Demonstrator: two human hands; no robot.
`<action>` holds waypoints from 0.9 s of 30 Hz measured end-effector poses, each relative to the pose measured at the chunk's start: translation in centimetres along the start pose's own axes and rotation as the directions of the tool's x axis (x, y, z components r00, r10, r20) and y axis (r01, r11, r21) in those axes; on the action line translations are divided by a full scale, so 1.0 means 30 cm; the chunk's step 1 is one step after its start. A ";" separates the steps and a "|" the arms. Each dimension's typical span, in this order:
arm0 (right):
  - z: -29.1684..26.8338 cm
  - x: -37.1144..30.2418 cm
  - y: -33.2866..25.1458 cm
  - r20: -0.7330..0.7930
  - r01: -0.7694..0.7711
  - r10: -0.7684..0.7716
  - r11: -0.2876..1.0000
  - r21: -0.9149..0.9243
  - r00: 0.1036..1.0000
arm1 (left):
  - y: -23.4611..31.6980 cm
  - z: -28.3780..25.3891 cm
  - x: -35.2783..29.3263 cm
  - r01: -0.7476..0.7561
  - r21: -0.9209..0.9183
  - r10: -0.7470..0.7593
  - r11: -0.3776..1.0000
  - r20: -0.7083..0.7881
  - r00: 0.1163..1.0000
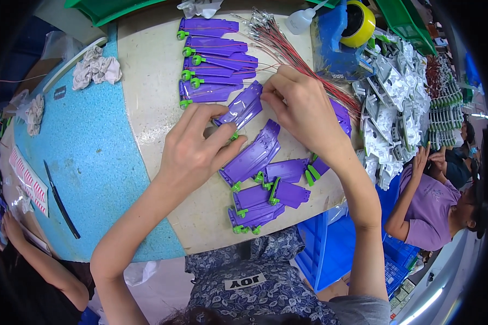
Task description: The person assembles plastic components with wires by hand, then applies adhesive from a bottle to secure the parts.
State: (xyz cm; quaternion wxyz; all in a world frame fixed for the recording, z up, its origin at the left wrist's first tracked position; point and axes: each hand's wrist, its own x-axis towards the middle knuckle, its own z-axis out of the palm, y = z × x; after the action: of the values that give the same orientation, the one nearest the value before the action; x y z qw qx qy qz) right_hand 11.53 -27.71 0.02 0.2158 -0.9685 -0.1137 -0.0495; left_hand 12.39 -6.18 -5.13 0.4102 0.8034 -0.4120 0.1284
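A shiny purple plastic part [243,105] lies tilted between my hands on the pale tabletop. My left hand [192,149] grips its lower left end, where a bit of green shows by the fingertips. At the upper right end, my right hand [298,103] is closed in a pinch; whatever sits between those fingertips is hidden. Just below lies another purple part [252,154], touching nothing I hold. Beyond my left hand, several purple parts with green ends [214,67] form a stacked row, thin red wires running over them. More purple parts [268,200] lie loosely piled nearer my body.
A bundle of red wires [293,51] spreads behind my right hand. Grey-white plastic pieces [390,103] heap at right, near a tape dispenser with yellow tape [359,24]. On the blue mat [92,162] lie crumpled cloth [96,67] and a black tool [62,203]. Other people work on both sides.
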 end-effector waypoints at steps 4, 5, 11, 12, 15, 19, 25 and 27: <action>0.014 0.005 -0.002 -0.030 0.034 -0.034 0.999 -0.011 0.999 | 0.015 0.000 0.008 0.023 0.039 -0.023 0.999 0.020 1.000; 0.006 0.009 -0.012 -0.029 0.034 -0.034 0.999 -0.010 0.999 | 0.016 -0.007 0.018 0.021 0.045 -0.023 0.999 0.055 0.998; 0.002 0.051 -0.041 0.126 -0.183 0.154 0.947 0.265 0.980 | 0.023 -0.010 0.026 0.133 -0.042 -0.127 0.990 0.119 0.985; -0.016 0.063 -0.027 0.155 -0.227 0.197 0.951 0.208 0.968 | 0.016 -0.010 0.031 0.125 -0.073 -0.115 0.990 0.121 0.986; -0.098 0.100 0.006 0.114 -0.502 0.491 0.818 0.281 0.864 | 0.004 -0.019 0.025 0.065 0.046 -0.073 0.997 0.200 0.977; -0.009 0.175 0.091 -0.325 -0.041 0.091 0.987 0.159 0.941 | 0.000 -0.041 0.047 -0.006 0.189 -0.003 0.982 0.047 0.999; 0.088 0.215 0.141 -0.376 -0.020 -0.021 0.994 -0.105 0.926 | 0.128 -0.070 -0.104 0.097 -0.136 -0.063 0.986 0.235 0.970; 0.040 0.185 0.129 -0.451 0.096 -0.141 0.988 -0.122 0.881 | 0.104 -0.058 -0.097 0.081 -0.094 -0.064 0.992 0.172 0.983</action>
State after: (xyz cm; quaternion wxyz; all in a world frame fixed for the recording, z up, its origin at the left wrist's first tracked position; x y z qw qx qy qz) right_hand 17.90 -29.51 -1.82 0.1860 -0.9300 -0.1162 -0.2951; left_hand 8.40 -4.25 -3.88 0.4183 0.8042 -0.4216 0.0242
